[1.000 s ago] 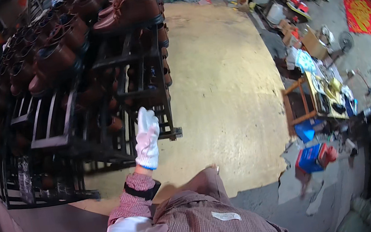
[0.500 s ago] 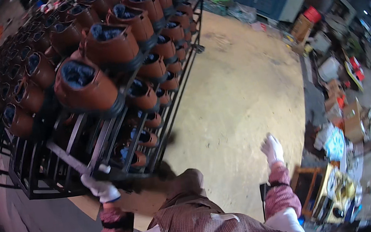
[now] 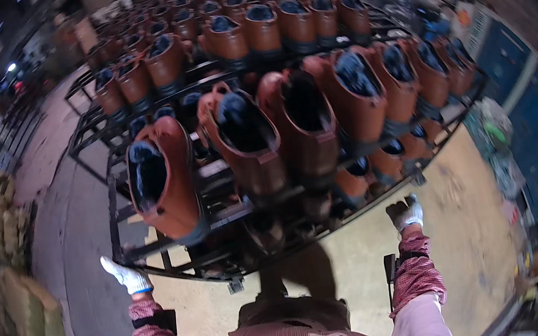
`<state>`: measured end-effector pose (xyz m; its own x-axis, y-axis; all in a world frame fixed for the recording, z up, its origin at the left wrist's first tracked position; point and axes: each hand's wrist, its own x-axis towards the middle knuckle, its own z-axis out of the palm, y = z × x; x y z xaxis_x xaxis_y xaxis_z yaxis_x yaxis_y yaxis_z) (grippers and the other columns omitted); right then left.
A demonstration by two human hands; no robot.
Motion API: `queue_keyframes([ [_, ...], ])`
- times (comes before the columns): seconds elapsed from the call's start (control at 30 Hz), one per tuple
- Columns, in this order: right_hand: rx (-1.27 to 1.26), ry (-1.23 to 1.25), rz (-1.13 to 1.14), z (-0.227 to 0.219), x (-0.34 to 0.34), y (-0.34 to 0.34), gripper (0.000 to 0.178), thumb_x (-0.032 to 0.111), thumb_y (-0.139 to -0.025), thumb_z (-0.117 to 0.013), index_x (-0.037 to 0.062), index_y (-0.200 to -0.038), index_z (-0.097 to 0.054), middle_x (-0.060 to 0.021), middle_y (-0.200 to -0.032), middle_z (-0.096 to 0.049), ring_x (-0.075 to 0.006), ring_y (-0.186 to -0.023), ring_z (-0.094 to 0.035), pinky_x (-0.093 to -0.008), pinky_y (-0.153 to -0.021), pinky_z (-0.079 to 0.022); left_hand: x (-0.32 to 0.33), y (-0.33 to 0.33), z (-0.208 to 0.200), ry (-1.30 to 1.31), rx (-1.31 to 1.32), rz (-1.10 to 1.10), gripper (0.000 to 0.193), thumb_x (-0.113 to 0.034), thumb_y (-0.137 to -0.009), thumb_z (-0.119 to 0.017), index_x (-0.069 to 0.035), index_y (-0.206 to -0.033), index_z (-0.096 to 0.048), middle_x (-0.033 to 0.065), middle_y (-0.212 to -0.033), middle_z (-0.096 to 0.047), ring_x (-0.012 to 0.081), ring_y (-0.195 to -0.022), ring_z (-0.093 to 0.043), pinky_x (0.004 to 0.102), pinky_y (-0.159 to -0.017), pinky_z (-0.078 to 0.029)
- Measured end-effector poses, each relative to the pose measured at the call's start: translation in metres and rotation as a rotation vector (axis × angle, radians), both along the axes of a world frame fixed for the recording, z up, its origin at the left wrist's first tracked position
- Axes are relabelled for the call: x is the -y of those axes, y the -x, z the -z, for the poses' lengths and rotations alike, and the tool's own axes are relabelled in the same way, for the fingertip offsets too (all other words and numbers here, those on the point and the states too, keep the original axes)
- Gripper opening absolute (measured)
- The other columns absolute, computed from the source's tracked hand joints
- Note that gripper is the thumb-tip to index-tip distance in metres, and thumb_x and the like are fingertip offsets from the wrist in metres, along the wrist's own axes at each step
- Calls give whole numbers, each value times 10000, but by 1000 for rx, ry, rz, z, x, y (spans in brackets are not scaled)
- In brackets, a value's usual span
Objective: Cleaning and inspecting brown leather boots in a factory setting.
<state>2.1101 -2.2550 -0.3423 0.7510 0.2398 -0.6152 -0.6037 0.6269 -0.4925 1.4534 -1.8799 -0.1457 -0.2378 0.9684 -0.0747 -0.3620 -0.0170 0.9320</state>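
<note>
Dozens of brown shoes (image 3: 309, 154) stand on a black rack (image 3: 226, 215). Beside its near left corner, the left hand (image 3: 128, 275) (white-gloved) has outstretched fingers; near its right, the right hand (image 3: 405, 214) grips indiscernibly, if at all. Tan sacks (image 3: 0, 224) lie left.

Rack (image 3: 230, 213): shifted from left of view to centre front. Left grip (image 3: 127, 275): now at rack's near left corner, fingers extended. Right grip (image 3: 406, 214): now near rack's right side. Tan sacks (image 3: 24, 312): newly visible, left.
</note>
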Motion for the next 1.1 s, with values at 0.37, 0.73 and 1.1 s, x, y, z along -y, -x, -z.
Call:
queue_keyframes([
  [0.37,1167,553,-650,84,23,-91,326,156,-877,-738,68,-1176,-645,-71,-1005,-731,-241,-946,-701,-413,-877,-578,306,23,23,-50,47,-506,946,-826,-950,-289,44,-952,-660,70,-634,-595,223,-554,-604,391,-627,-589],
  [0.73,83,-331,-717,93,50,-60,401,325,-985,-582,73,-1294,-625,-149,-1152,-713,-263,-1075,-688,-460,-925,-564,545,42,42,-37,45,-682,940,-797,-960,-310,71,-1017,-666,67,-626,-612,180,-525,-579,421,-607,-586],
  [1.1,-559,-484,-977,59,98,24,436,353,-982,-574,72,-1312,-626,-169,-1217,-698,-274,-1135,-673,-470,-956,-551,649,133,35,324,-1108,-750,751,-451,-1032,-568,54,-1550,-364,299,-1654,-218,404,-1521,-266,401,-1237,-253],
])
